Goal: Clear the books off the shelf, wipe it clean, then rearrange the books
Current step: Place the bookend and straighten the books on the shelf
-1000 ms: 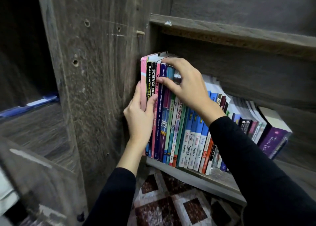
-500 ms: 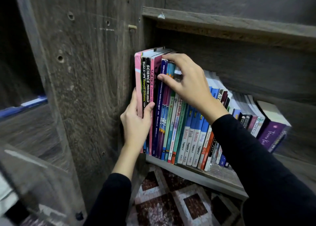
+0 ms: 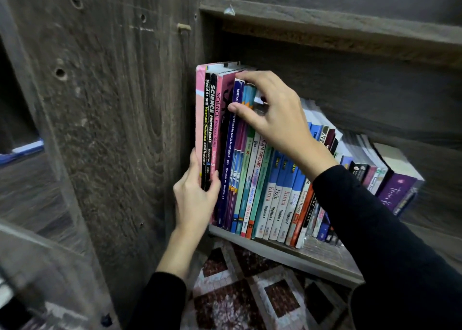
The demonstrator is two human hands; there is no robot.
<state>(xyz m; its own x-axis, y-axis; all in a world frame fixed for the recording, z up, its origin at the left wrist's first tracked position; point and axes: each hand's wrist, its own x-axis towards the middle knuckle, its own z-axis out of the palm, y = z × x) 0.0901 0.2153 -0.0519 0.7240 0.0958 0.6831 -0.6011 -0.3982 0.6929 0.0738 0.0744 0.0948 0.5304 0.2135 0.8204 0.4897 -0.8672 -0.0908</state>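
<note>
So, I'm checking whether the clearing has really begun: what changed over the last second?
The left hand slid lower down the leftmost books, still gripping them. The right hand stays curled over the top of the dark blue book, thumb on its spine. All books remain on the shelf.

A grey wood panel (image 3: 112, 129) stands at the left, with small round holes (image 3: 60, 73) and a short peg (image 3: 183, 27) near its right edge. Below, the floor (image 3: 250, 292) shows dark red squares between pale bands. Far left lies a flat blue thing (image 3: 25, 151). A white scrap (image 3: 229, 10) sticks on the upper board (image 3: 325, 22).
</note>
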